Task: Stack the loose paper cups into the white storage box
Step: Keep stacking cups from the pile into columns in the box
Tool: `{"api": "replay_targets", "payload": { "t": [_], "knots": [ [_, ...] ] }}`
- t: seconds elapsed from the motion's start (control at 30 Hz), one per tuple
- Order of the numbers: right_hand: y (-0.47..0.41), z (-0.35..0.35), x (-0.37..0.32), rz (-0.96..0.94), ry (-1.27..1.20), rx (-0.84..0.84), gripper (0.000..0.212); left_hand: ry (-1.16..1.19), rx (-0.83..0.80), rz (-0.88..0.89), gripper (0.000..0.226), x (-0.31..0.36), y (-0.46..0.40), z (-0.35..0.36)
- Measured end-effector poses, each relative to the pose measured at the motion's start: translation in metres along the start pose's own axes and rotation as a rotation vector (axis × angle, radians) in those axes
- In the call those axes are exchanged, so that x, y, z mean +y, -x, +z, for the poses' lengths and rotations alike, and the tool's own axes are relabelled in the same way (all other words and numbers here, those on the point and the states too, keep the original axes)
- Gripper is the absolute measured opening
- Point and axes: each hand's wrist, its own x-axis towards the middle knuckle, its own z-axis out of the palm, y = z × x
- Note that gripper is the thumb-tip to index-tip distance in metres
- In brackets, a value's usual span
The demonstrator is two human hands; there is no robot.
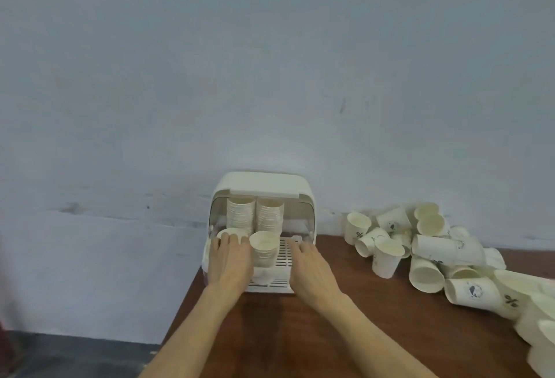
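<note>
Both hands reach into the white storage box [261, 185] at lower centre of the frame: the left hand [229, 260] lies over a short cup stack [228, 233] at the box's left front, fingers draped on its rim and seemingly lightly curled round it, while the right hand [312, 266] rests with fingers extended and flat on the slatted tray [283, 254] at the right, holding nothing. Two tall stacks [255, 215] stand upright at the back of the box, and a lower front stack [264, 247] stands between the hands. The loose paper cups [426, 245] lie tumbled on the brown table [300, 332] at the right of the frame, well apart from the box. To seat the stack well, the left hand should probably press straight down on the rim to keep it upright, the right hand steadying the tray so the box does not slide.
</note>
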Motion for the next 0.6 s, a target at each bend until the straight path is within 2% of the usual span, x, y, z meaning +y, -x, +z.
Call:
{"api": "replay_targets", "payload": {
  "t": [0.17,0.4,0.5,0.6],
  "knots": [
    [0.015,-0.024,0.048,0.103,-0.020,0.071,0.040,0.253,0.172,0.199,0.029,0.071,-0.005,0.002],
    [0.041,-0.042,0.130,0.308,-0.014,0.065,0.043,0.333,0.057,0.411,0.038,0.177,-0.012,0.014],
    [0.050,-0.044,0.161,0.378,0.027,0.045,0.035,0.322,-0.013,0.460,0.043,0.213,-0.018,0.022],
    [0.060,-0.047,0.189,0.460,0.054,0.016,0.037,0.323,-0.093,0.494,0.049,0.246,-0.025,0.031]
  ]
}}
